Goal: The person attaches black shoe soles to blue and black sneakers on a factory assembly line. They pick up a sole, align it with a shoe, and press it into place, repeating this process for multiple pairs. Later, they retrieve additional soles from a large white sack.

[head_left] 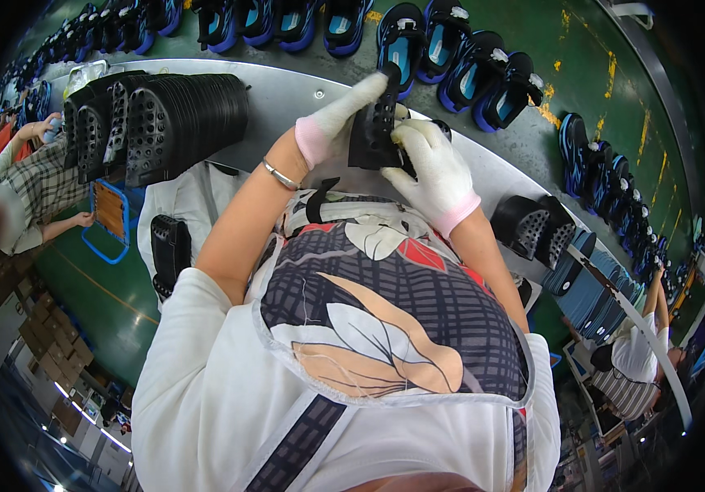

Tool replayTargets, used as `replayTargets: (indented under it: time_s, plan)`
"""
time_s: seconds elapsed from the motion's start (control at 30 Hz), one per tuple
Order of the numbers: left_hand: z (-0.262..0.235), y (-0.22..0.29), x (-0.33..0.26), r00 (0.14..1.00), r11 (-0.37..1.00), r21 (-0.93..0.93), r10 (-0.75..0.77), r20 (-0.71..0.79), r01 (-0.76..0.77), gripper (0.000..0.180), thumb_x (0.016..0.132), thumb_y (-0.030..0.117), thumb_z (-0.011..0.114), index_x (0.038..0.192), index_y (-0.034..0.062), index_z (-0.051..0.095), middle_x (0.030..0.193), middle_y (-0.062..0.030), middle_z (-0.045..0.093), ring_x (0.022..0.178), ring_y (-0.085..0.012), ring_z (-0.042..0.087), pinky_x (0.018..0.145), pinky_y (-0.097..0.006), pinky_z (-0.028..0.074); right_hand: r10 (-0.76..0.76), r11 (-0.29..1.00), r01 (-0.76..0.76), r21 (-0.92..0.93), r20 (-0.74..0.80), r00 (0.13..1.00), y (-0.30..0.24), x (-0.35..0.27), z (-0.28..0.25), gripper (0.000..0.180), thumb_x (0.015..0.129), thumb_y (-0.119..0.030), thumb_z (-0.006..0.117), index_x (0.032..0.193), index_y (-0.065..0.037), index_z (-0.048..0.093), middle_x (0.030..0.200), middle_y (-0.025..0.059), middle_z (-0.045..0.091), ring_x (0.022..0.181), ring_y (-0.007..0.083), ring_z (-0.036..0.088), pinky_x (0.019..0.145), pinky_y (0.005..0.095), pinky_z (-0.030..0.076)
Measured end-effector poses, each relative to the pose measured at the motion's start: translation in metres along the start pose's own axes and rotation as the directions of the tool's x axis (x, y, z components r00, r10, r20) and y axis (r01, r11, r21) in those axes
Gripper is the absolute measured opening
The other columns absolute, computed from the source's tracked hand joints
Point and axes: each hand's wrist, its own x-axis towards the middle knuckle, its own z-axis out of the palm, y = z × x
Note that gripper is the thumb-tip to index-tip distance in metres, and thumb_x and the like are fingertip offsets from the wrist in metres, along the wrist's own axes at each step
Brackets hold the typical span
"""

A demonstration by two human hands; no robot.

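Observation:
Both my hands wear white gloves with pink cuffs. Between them, above the metal ledge, is a black perforated plastic piece (375,123), curved and dotted with round holes. My left hand (338,121) grips its left side, the fingers partly hidden behind it. My right hand (434,168) is closed at its lower right edge, fingertips bent against the piece. Just beyond the piece stands a dark sports shoe (400,49) with a light blue insole. Some dark material shows behind my right fingers; what it is I cannot make out.
A thick nested stack of black perforated pieces (188,123) lies left on the metal ledge (287,94); a smaller stack (525,225) sits right. Blue-black shoes (299,25) line the green belt. Blue insoles (578,287) are piled at right. People work on both sides.

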Motion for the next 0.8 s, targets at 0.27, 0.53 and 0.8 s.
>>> replayTargets:
  time_s: [0.27,0.53,0.8]
  plan:
    - [-0.008,-0.002,0.015,0.932,0.939,0.260,0.286,-0.224,-0.225,0.043,0.093,0.039,0.056,0.112,0.0007,0.057,0.098,-0.0097,0.066,0.088,-0.0157,0.065,0.081,-0.029,0.053,0.308,0.897,-0.293,0.332,0.008,0.951,0.009,0.009,0.013,0.048,0.076,-0.017,0.072,0.118,-0.002,0.054,0.104,0.0128,0.060,0.091,0.0202,0.063,0.079,0.0307,0.051]
    - [-0.014,-0.013,0.049,0.824,0.908,0.367,0.360,-0.438,-0.202,0.035,0.092,0.040,0.058,0.101,0.0063,0.059,0.089,-0.0007,0.062,0.077,-0.0088,0.059,0.070,-0.024,0.049,0.625,0.754,-0.625,0.200,0.074,0.777,0.004,0.032,0.023,0.042,0.083,-0.041,0.062,0.096,-0.001,0.060,0.085,0.0221,0.065,0.081,0.0361,0.064,0.074,0.0404,0.049]
    - [-0.054,-0.001,0.068,0.805,0.187,0.982,0.588,-0.080,-0.039,0.044,0.086,0.039,0.058,0.111,0.0026,0.062,0.116,-0.0184,0.058,0.104,-0.0373,0.056,0.091,-0.040,0.045,0.685,0.705,-0.649,-0.287,0.034,0.728,0.042,0.061,0.006,0.041,0.085,-0.045,0.051,0.088,-0.005,0.060,0.080,0.0225,0.065,0.081,0.0398,0.063,0.075,0.0467,0.049]
